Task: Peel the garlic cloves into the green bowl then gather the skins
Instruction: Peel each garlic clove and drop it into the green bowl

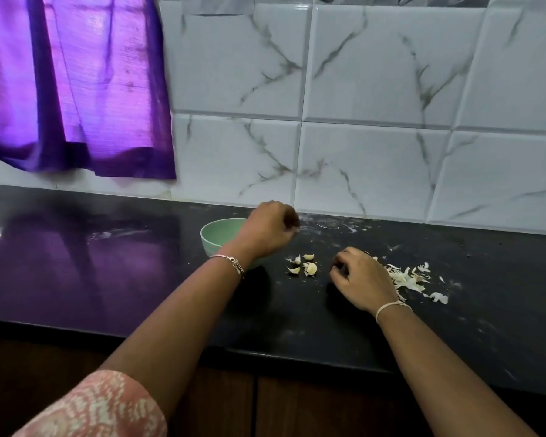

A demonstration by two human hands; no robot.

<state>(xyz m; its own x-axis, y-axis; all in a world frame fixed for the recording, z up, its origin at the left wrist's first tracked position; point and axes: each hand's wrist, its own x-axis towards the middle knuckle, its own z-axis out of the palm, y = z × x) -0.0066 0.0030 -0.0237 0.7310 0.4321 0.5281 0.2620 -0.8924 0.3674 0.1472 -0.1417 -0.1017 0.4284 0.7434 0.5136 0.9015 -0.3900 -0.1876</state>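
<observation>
The green bowl [216,236] stands on the black counter near the wall. My left hand [267,230] hovers over the bowl's right rim with its fingers curled; anything inside the fist is hidden. A few unpeeled garlic cloves [304,266] lie on the counter just right of the bowl, between my two hands. My right hand [361,279] rests on the counter right of the cloves, fingertips curled down onto the surface, and I cannot see if they pinch anything. A loose pile of white garlic skins [410,279] lies against the right side of that hand.
The black counter [139,279] is glossy on the left, with specks and skin scraps toward the wall. White marble tiles [375,137] back it. A purple curtain [76,89] hangs at the upper left. The counter's front edge [297,357] runs under my forearms.
</observation>
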